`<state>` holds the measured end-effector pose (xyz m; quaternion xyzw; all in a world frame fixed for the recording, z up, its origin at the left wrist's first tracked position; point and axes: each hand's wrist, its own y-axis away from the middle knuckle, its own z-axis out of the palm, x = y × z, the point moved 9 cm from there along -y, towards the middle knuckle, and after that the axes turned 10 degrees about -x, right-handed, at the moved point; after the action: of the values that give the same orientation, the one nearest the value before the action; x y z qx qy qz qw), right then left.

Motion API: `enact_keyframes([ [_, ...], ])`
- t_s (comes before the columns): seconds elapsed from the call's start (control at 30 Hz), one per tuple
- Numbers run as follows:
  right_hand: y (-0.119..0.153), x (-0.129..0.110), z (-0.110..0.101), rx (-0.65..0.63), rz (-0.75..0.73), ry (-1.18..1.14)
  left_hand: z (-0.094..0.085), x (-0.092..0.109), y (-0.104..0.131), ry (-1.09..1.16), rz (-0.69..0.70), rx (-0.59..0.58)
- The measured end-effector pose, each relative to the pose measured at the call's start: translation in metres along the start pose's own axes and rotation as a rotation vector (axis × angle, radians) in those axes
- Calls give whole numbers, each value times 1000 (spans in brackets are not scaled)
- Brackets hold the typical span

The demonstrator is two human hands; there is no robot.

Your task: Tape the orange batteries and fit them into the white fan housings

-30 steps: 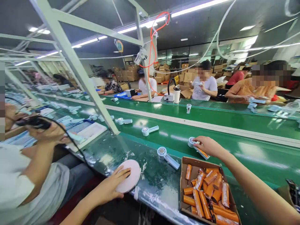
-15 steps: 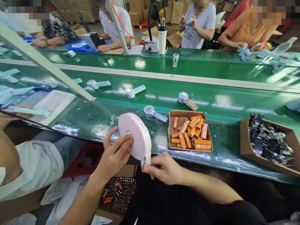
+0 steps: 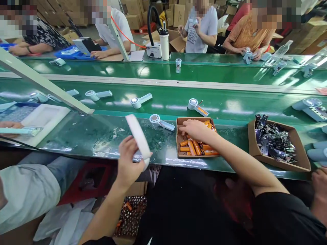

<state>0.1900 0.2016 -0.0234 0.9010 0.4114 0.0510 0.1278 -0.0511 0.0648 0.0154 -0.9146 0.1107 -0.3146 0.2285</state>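
My left hand grips a roll of white tape, now seen nearly edge-on above the front of the green bench. My right hand reaches over a small cardboard box of orange battery cells. Its fingers are curled down at the box's left part, and whatever is between them is too small to make out. Just left of the box lies a light-blue fan body with its handle pointing right.
A box of dark circuit parts stands at the right. More fan bodies lie on the green belt. A slanted metal post crosses the left. Several people sit opposite; a neighbour's hand is at far left.
My right hand has left the tape roll and moved right and up to the battery box. The roll has turned edge-on in my left hand. The view has shifted right.
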Motion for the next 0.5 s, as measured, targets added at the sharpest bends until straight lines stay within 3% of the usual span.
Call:
enact_keyframes([
  [0.1, -27, 9, 8, -71, -21, 35, 38, 22, -4, -51, 178, -127],
  [0.2, -25, 7, -1, -30, -68, -5, 51, 36, -2, -110, 268, -167],
  [0.27, -2, 12, -20, 148, -49, -212, 50, 43, 2, -178, 314, -177],
  [0.33, 35, 24, -37, 412, 7, -585, 49, 48, 8, -254, 350, -202],
  [0.4, 71, 31, -34, 619, 50, -958, 50, 50, 14, -307, 369, -238],
  [0.5, 104, 17, -12, 745, 126, -1221, 53, 53, 20, -345, 384, -270],
])
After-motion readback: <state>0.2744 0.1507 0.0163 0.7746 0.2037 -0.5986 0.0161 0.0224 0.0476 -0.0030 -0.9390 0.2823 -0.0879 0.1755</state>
